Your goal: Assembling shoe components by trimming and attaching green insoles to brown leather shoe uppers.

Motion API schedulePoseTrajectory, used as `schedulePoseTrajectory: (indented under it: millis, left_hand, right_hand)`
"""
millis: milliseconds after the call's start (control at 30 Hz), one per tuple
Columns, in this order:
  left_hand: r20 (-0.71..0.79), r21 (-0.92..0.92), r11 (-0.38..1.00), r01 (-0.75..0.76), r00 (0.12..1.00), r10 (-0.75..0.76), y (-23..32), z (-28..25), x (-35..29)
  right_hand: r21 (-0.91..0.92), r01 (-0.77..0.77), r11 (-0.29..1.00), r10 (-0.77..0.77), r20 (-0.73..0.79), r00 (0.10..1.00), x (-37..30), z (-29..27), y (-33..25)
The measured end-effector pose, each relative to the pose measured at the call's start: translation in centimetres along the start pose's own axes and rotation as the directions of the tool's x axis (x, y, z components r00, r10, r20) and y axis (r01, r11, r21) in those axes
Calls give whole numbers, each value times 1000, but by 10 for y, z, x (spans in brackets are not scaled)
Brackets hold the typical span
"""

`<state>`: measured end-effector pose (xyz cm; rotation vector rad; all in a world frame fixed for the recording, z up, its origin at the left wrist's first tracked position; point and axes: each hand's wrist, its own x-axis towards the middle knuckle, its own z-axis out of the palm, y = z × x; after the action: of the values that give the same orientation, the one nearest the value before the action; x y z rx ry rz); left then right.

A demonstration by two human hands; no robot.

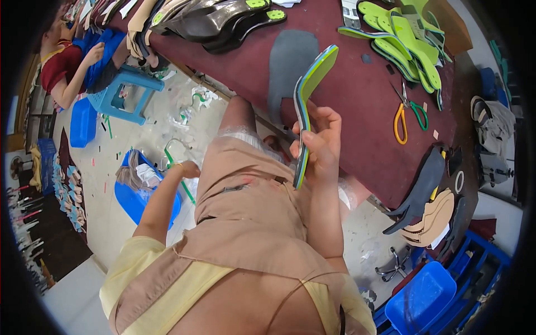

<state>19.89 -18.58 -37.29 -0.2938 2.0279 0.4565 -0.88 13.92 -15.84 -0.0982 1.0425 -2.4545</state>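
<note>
Between the thumb and fingers of my right hand is a lime-green insole, held on edge with its blue, white and dark layered rim towards me. Its heel end is low and its toe end points up and away. Just behind it, a dark grey sole-shaped sheet lies on the maroon table. My left hand is low beside the brown apron on my lap, near a green strip; its fingers are mostly hidden.
Scissors with orange and green handles lie right of centre. Green insoles are piled at the far right, dark shoe parts at the far left. A blue tub and a blue stool stand left, near a person in red.
</note>
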Motion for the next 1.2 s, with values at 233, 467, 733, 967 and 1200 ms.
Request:
schedulePoseTrajectory:
  millis: [233,467,733,967,1200]
  left_hand:
    - [-618,-47,963,-266,765,182,75,-99,-29]
    - [-905,-80,488,-869,269,330,227,-157,-128]
    - [-871,124,409,-904,99,482,265,-159,-147]
    - [-848,181,453,-873,95,521,264,-152,-150]
    - [-810,366,562,-742,42,584,267,-157,-153]
  right_hand:
    - [-55,30,998,-29,5,1000,1,10,7]
    - [-69,119,990,-120,-7,993,12,21,-2]
    - [-124,214,969,-217,-14,976,13,17,-7]
    - [-132,244,961,-248,-16,969,9,13,-2]
    - [-224,234,946,-247,-35,968,8,14,-5]
